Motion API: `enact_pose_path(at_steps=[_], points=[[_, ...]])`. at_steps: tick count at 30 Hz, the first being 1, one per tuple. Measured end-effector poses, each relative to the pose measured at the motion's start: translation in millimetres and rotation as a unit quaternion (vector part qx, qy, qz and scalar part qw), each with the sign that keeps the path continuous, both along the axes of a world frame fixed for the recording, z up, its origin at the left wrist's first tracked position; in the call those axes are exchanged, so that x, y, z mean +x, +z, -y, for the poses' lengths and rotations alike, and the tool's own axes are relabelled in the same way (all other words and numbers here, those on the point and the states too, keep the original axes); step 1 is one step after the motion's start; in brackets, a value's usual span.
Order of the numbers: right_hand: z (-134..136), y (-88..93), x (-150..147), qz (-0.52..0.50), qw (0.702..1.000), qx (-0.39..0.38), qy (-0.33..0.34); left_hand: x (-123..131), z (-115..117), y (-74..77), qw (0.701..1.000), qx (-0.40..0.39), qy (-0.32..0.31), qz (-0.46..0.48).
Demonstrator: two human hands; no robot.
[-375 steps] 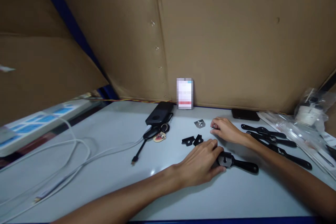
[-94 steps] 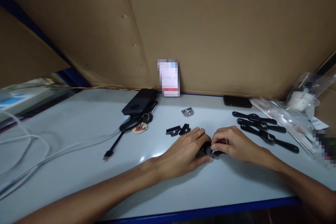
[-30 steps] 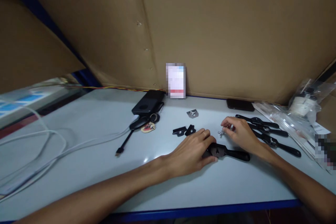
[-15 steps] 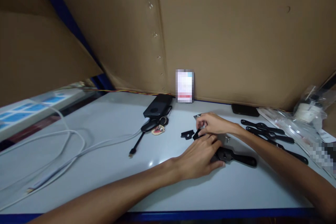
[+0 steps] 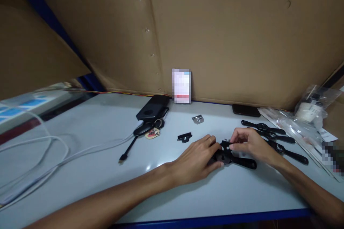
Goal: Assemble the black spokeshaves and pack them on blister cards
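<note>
My left hand point(image 5: 197, 159) is closed around the left part of a black spokeshave point(image 5: 243, 162), which lies on the table with its right handle showing. Just above the tool's middle, my right hand point(image 5: 251, 145) pinches a small black cap plate point(image 5: 225, 145) with holes in it. To the left on the tabletop lies a second black cap plate point(image 5: 184, 137). A silver blade point(image 5: 198, 118) rests farther back. My left hand hides the spokeshave's other handle.
Several more black spokeshaves point(image 5: 263, 126) lie at the right, beside clear plastic bags point(image 5: 282, 121). A dark phone point(image 5: 246, 110) lies at the back, and a lit screen point(image 5: 181, 86) leans on the cardboard wall. A black power bank point(image 5: 153, 107) with white cables point(image 5: 94, 147) is on the left.
My right hand has moved right and toward me with the black cap plate, from beside the loose one to over the spokeshave. The silver blade is now uncovered. My left hand keeps its hold.
</note>
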State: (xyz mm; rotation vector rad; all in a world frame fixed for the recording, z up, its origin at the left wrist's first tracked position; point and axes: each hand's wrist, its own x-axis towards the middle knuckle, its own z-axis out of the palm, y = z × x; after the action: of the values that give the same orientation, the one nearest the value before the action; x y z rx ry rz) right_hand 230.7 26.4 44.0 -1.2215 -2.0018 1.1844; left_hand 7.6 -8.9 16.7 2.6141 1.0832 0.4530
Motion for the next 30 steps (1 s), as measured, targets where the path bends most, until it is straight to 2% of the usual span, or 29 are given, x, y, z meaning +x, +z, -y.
enact_pose_path(at_steps=[4, 8, 11, 16, 22, 25, 30], points=[[12.8, 4.5, -0.2, 0.025, 0.999, 0.025, -0.006, -0.2, -1.3, -0.3, 1.000, -0.014, 0.003, 0.006], [13.6, 8.0, -2.7, 0.022, 1.000, -0.003, 0.018, -0.9, -2.1, -1.4, 1.000, -0.020, 0.004, 0.012], [19.3, 3.2, -9.2, 0.036, 0.999, -0.005, 0.016, -1.0, -1.9, -1.4, 0.999, -0.034, 0.004, 0.018], [22.4, -10.0, -17.1, 0.116, 0.987, 0.108, -0.015, -1.6, -1.6, -1.9, 0.999, -0.034, 0.002, 0.026], [-1.2, -22.7, -2.8, 0.128, 0.966, 0.215, -0.066, -1.8, -2.1, -4.1, 1.000, -0.010, -0.001, 0.029], [-7.9, -27.3, 1.2, 0.172, 0.958, 0.221, -0.055, -1.8, -2.2, -4.5, 1.000, -0.007, -0.005, 0.026], [-1.1, -26.8, -4.6, 0.202, 0.951, 0.234, -0.015, -3.1, -0.6, -4.7, 0.999, -0.009, -0.008, 0.040]])
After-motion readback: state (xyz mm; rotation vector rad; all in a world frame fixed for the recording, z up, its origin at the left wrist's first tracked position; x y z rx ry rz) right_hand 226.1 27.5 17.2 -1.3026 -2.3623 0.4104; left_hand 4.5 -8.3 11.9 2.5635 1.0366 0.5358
